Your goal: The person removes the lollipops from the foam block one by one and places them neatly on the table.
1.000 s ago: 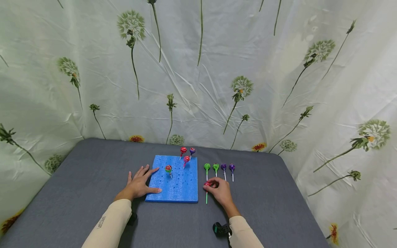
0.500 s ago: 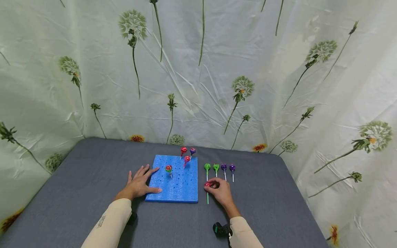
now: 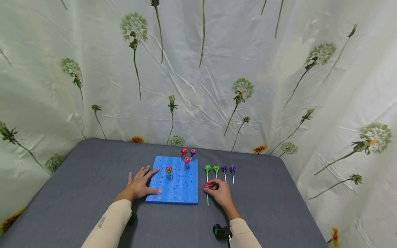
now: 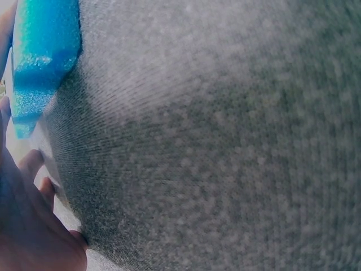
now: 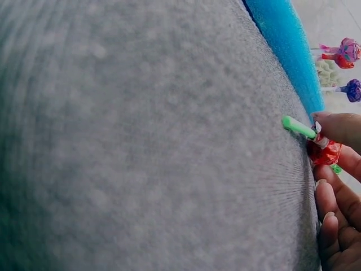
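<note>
My right hand pinches a red-wrapped lollipop by its head between thumb and fingers, just right of the foam board. Its green stick points toward me, low over the grey cloth. My left hand lies with fingers spread at the left side of the blue foam board, thumb and a fingertip on its edge. Small holes dot the board. Upright in it stand a red-and-green lollipop near the middle, and a red lollipop, a pink-red lollipop and a purple lollipop toward the back right corner.
Right of the board, two green lollipops and two purple lollipops lie in a row on the grey tablecloth, sticks toward me. A pale curtain printed with dandelions hangs behind and beside the table.
The view shifts slightly. Both hands stay in nearly the same place, the right one still on the red lollipop, the left still at the board.
</note>
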`<action>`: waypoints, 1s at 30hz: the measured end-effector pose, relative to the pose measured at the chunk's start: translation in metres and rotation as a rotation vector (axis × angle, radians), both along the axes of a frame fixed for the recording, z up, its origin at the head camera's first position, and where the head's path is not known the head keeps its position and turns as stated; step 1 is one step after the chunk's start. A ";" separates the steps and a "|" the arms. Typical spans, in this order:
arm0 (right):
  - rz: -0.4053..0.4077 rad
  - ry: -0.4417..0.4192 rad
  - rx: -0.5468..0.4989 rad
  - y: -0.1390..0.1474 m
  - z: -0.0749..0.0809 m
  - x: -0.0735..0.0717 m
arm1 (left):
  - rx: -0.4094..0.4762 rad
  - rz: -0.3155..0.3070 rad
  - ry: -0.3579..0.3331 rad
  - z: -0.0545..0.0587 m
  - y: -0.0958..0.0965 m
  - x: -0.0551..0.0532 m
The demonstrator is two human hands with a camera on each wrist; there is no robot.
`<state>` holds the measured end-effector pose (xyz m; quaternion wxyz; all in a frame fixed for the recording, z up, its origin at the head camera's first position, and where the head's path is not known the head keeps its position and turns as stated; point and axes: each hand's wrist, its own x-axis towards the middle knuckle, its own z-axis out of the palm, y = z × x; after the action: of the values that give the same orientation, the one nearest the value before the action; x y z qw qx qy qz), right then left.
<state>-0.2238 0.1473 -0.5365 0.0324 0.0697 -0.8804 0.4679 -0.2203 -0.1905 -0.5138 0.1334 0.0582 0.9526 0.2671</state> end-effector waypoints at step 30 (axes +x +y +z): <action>0.113 -0.010 -0.199 -0.048 0.054 -0.037 | -0.017 -0.004 0.002 0.001 0.000 0.000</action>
<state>-0.2605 0.0996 -0.4823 0.0082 0.1134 -0.8244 0.5544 -0.2207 -0.1908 -0.5132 0.1337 0.0594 0.9549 0.2585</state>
